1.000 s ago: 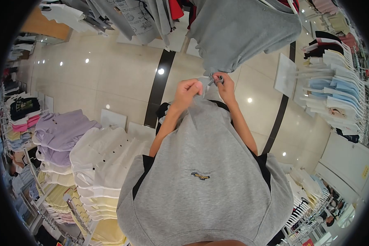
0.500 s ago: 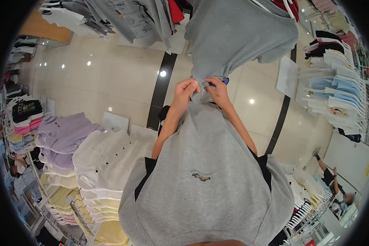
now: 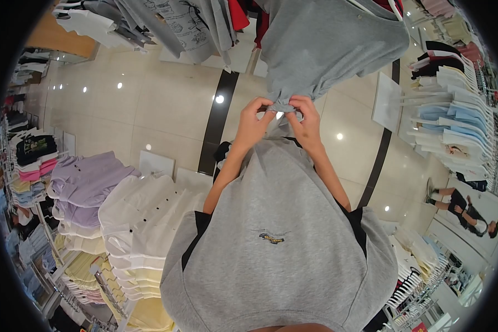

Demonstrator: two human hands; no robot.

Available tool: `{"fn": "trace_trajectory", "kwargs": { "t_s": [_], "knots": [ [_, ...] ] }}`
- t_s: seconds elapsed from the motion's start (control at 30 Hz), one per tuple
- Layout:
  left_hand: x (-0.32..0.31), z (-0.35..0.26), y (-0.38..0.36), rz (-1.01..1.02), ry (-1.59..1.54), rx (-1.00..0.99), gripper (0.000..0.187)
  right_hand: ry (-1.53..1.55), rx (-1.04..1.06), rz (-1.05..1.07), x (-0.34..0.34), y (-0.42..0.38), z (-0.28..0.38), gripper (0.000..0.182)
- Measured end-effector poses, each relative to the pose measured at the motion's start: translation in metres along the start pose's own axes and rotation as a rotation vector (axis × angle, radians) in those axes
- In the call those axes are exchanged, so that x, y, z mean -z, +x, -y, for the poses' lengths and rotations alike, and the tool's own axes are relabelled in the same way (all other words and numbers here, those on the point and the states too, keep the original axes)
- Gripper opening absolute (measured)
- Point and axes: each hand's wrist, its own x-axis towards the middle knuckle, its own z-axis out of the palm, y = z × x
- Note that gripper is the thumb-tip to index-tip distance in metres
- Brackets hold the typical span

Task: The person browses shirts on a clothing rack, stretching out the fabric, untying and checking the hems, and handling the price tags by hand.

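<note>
A plain grey T-shirt (image 3: 332, 50) hangs from a white hanger (image 3: 364, 8) at the top of the head view. Its lower corner is bunched into a narrow twist between my two hands. My left hand (image 3: 254, 123) pinches the bunched cloth from the left, thumb against fingers. From the right, my right hand (image 3: 305, 120) grips the same cloth, its fingers curled over the top. A small gap shows between the two thumbs. Just below the hands is the grey shirt I wear (image 3: 276, 193), with a small printed emblem on the chest.
Grey and printed shirts (image 3: 182, 25) hang at upper left. White tops (image 3: 141, 213) and a lilac top (image 3: 97, 180) are racked at lower left. Light blue and white garments (image 3: 451, 113) line the right. A person (image 3: 465, 213) is at far right on the tiled floor (image 3: 149, 105).
Both hands have moved slightly up and right, and the fingers now curl over the bunched cloth. The T-shirt has shifted a little right. The person at far right has changed position.
</note>
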Motion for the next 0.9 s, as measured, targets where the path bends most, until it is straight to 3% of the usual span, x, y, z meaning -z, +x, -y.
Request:
{"fn": "trace_trajectory", "kwargs": {
  "t_s": [0.17, 0.3, 0.37, 0.6, 0.7, 0.8, 0.9],
  "knots": [
    [0.003, 0.002, -0.004, 0.029, -0.185, 0.178, 0.013, -0.262, 0.055, -0.151, 0.005, 0.002, -0.006, 0.019],
    [0.006, -0.002, -0.005, 0.017, -0.293, 0.234, 0.015, -0.251, 0.054, -0.205, 0.003, 0.002, -0.011, 0.021],
    [0.009, -0.005, -0.006, 0.024, -0.323, 0.255, 0.015, 0.155, -0.156, -0.143, -0.002, 0.0, -0.01, 0.023],
    [0.006, 0.001, -0.005, 0.057, -0.404, 0.222, 0.011, 0.007, -0.189, 0.041, -0.009, -0.01, -0.006, 0.02],
    [-0.004, -0.002, -0.005, -0.068, -0.148, 0.073, 0.013, -0.022, -0.082, -0.072, -0.009, -0.008, 0.002, 0.017],
    [-0.006, -0.006, -0.005, -0.012, -0.095, 0.029, 0.017, -0.083, 0.058, -0.077, -0.008, -0.008, 0.003, 0.016],
    [-0.001, -0.011, -0.007, -0.023, -0.212, 0.127, 0.015, -0.174, 0.139, -0.126, -0.008, -0.008, -0.003, 0.022]
  ]
}}
